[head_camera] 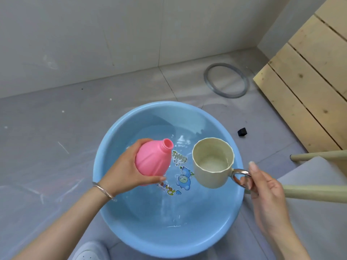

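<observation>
Left hand (122,171) fingers curl round the pink bottle (153,162), tilted above the blue basin (169,248); right hand (262,186) pinches the cup (213,162) by its handle, just beside the bottle. Probably best to set the cup's lip over the narrow neck and tip slowly. Beyond lie grey floor (56,128), a ring (208,85) and wooden slats (309,72)

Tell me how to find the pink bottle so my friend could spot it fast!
Look for the big blue basin on the grey floor. Above its left side, the left hand grips the bottle, its open neck tilted toward the mug. It is the only pink thing, round-bellied and capless, unlike the cream mug with a shiny handle.
</observation>
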`<move>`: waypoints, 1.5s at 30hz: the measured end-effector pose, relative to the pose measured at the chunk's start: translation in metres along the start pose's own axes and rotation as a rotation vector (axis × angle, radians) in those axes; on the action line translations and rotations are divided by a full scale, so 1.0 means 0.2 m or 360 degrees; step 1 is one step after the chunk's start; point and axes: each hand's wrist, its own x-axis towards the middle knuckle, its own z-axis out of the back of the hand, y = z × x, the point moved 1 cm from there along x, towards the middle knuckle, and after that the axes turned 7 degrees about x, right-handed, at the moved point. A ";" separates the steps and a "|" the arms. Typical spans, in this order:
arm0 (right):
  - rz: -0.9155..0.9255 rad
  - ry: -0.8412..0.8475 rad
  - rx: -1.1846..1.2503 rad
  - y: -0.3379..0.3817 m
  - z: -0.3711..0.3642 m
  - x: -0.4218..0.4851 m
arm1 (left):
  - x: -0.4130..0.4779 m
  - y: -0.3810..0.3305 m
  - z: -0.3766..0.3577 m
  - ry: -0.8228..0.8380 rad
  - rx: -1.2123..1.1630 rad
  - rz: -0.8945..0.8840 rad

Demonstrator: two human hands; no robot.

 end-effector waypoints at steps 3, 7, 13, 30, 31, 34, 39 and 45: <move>0.0084 -0.0035 -0.0167 0.08 -0.04 0.01 | 0.00 0.02 -0.04 -0.0005 0.0087 -0.0053; 0.0138 -0.0006 -0.0376 0.13 -0.08 0.00 | -0.02 0.04 -0.09 -0.0006 0.0209 -0.0015; 0.0187 0.0014 -0.0555 0.18 -0.13 -0.03 | -0.02 0.06 -0.10 0.0004 0.0208 -0.0088; 0.0325 0.0085 -0.0850 0.28 -0.20 -0.05 | -0.03 0.12 -0.11 -0.0028 0.0296 -0.0060; 0.0340 0.0085 -0.0866 0.28 -0.21 -0.05 | -0.03 0.12 -0.11 -0.0027 0.0309 -0.0058; 0.0381 0.0061 -0.0926 0.29 -0.21 -0.04 | -0.04 0.13 -0.11 -0.0014 0.0318 -0.0064; 0.0395 0.0017 -0.0948 0.30 -0.20 -0.04 | -0.04 0.12 -0.10 -0.0005 0.0313 -0.0071; 0.0404 0.0011 -0.0998 0.32 -0.22 -0.04 | -0.04 0.12 -0.11 -0.0003 0.0267 -0.0088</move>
